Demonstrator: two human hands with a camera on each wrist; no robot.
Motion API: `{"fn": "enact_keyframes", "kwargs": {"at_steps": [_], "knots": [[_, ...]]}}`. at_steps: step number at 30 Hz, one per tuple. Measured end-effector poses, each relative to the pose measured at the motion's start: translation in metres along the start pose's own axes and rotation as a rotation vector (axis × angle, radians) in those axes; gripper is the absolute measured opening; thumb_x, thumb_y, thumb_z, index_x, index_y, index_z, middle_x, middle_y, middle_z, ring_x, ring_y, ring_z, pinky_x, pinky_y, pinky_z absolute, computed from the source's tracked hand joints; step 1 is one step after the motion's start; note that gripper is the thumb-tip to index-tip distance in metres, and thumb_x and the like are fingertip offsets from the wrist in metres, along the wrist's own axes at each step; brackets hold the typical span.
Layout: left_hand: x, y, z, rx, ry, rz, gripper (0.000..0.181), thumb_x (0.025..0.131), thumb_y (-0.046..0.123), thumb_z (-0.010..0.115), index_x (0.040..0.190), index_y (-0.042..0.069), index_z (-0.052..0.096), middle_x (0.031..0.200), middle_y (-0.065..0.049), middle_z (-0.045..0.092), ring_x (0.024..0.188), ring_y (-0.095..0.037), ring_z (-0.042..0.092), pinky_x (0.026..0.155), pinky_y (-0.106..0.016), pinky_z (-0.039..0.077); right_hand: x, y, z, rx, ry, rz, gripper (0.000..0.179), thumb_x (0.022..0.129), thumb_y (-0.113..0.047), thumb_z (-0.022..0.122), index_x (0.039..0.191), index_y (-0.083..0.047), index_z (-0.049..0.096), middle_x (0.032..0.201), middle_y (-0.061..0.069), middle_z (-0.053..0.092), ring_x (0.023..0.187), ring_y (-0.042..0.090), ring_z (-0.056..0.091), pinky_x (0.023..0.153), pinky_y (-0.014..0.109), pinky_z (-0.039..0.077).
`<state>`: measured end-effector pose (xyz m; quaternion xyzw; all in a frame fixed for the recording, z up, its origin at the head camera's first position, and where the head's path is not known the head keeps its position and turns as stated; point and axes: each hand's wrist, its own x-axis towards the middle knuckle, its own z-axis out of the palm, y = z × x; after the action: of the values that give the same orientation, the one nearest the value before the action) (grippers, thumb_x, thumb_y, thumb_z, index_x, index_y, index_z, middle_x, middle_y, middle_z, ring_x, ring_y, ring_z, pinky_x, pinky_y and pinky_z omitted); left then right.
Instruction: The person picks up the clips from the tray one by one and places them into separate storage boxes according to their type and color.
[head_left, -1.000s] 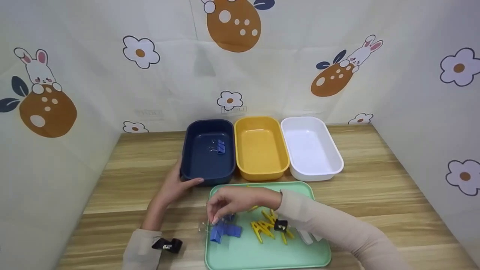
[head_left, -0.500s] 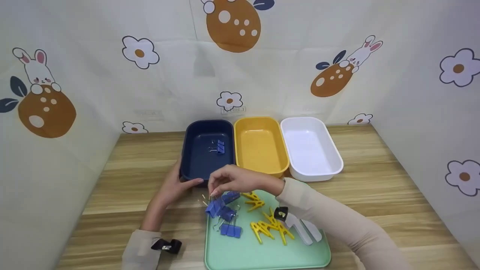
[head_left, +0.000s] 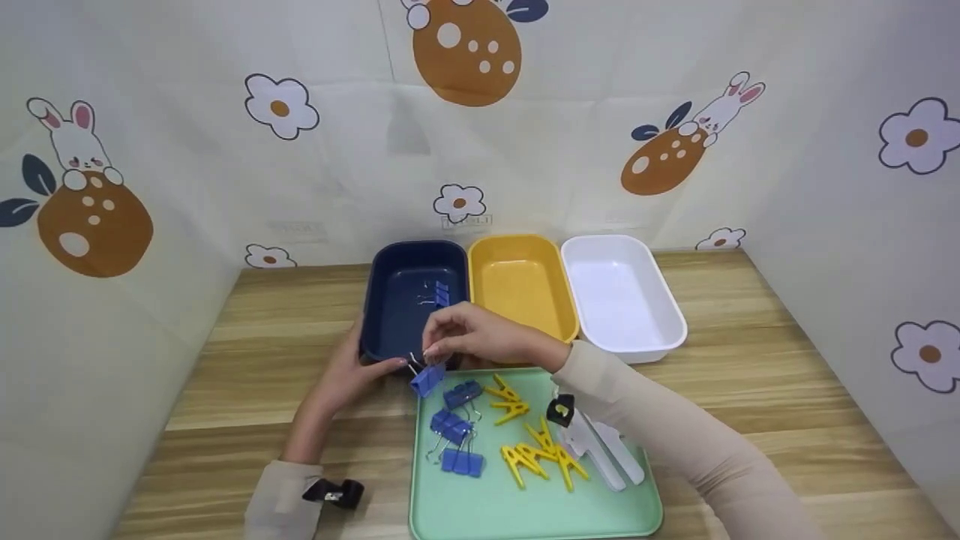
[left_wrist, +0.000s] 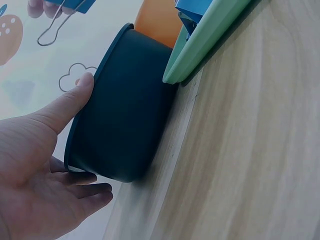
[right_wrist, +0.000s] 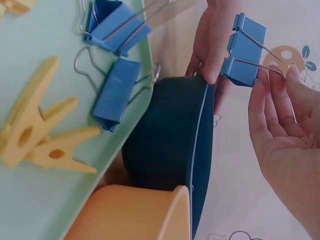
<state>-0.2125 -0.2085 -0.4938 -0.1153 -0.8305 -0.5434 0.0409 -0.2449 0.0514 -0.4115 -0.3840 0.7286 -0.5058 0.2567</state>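
My right hand (head_left: pixel 480 335) pinches a blue binder clip (head_left: pixel 427 381) by its wire handle, just over the near end of the navy bin (head_left: pixel 401 326). In the right wrist view the held clip (right_wrist: pixel 245 50) hangs beyond the fingertips, above the bin's rim. My left hand (head_left: pixel 354 377) rests at the bin's near left corner. Its thumb lies straight at the rim and the loosely extended fingers run along the outer side (left_wrist: pixel 75 185). Inside the bin are blue binder clips (head_left: pixel 441 294). More blue binder clips (head_left: pixel 462 462) lie on the left part of the green tray (head_left: pixel 525 517).
Several yellow clothespins (head_left: pixel 536 456) lie mid-tray, with white objects (head_left: pixel 611 461), long and slim, partly under the right forearm. A yellow bin (head_left: pixel 519 292) and a white bin (head_left: pixel 626 300) stand right of the navy bin. Patterned cloth (head_left: pixel 337 172) walls the wooden table.
My right hand has lifted a blue binder clip off the tray and carried it away from me to the navy bin's near rim. My left hand has stayed at the bin's corner.
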Motion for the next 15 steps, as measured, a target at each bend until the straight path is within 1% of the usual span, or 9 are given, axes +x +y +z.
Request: {"fn": "enact_keyframes", "kwargs": {"at_steps": [4, 6, 11, 13, 15], "knots": [[0.000, 0.000, 0.000, 0.005, 0.002, -0.004, 0.101, 0.086, 0.008, 0.088, 0.165, -0.001, 0.026, 0.161, -0.031, 0.041, 0.147, -0.044, 0.043, 0.125, -0.058, 0.029, 0.002, 0.000, -0.005, 0.020, 0.061, 0.017, 0.013, 0.107, -0.006, 0.061, 0.107, 0.004, 0.070, 0.101, 0.011, 0.076, 0.092, 0.014, 0.072, 0.095, 0.034, 0.062], [0.000, 0.000, 0.000, 0.003, -0.002, -0.010, 0.102, 0.086, 0.009, 0.088, 0.166, 0.000, 0.025, 0.163, -0.030, 0.039, 0.148, -0.044, 0.040, 0.126, -0.057, 0.027, 0.005, 0.001, -0.006, 0.022, 0.098, 0.019, 0.013, 0.106, -0.005, 0.061, 0.107, 0.005, 0.070, 0.101, 0.012, 0.076, 0.091, 0.013, 0.071, 0.094, 0.033, 0.062], [-0.002, 0.002, 0.000, -0.014, -0.018, -0.051, 0.103, 0.089, 0.011, 0.086, 0.168, 0.003, 0.020, 0.168, -0.028, 0.032, 0.154, -0.043, 0.034, 0.128, -0.056, 0.023, 0.009, 0.001, -0.010, 0.037, 0.191, 0.000, 0.011, 0.105, 0.001, 0.061, 0.106, 0.009, 0.067, 0.100, 0.016, 0.074, 0.088, 0.009, 0.070, 0.090, 0.032, 0.063], [-0.002, 0.002, 0.000, -0.018, -0.023, -0.061, 0.103, 0.090, 0.010, 0.085, 0.168, 0.003, 0.019, 0.169, -0.028, 0.030, 0.154, -0.043, 0.033, 0.129, -0.055, 0.023, 0.011, 0.002, -0.011, 0.046, 0.222, -0.006, 0.010, 0.104, 0.002, 0.062, 0.106, 0.011, 0.066, 0.099, 0.016, 0.073, 0.087, 0.009, 0.070, 0.089, 0.033, 0.063], [-0.002, 0.002, 0.000, -0.021, -0.025, -0.067, 0.103, 0.090, 0.011, 0.085, 0.169, 0.004, 0.019, 0.169, -0.027, 0.030, 0.155, -0.043, 0.032, 0.129, -0.055, 0.023, 0.011, 0.002, -0.012, 0.050, 0.254, -0.005, 0.010, 0.104, 0.002, 0.063, 0.106, 0.011, 0.066, 0.097, 0.013, 0.073, 0.086, 0.008, 0.070, 0.089, 0.032, 0.064]]}}
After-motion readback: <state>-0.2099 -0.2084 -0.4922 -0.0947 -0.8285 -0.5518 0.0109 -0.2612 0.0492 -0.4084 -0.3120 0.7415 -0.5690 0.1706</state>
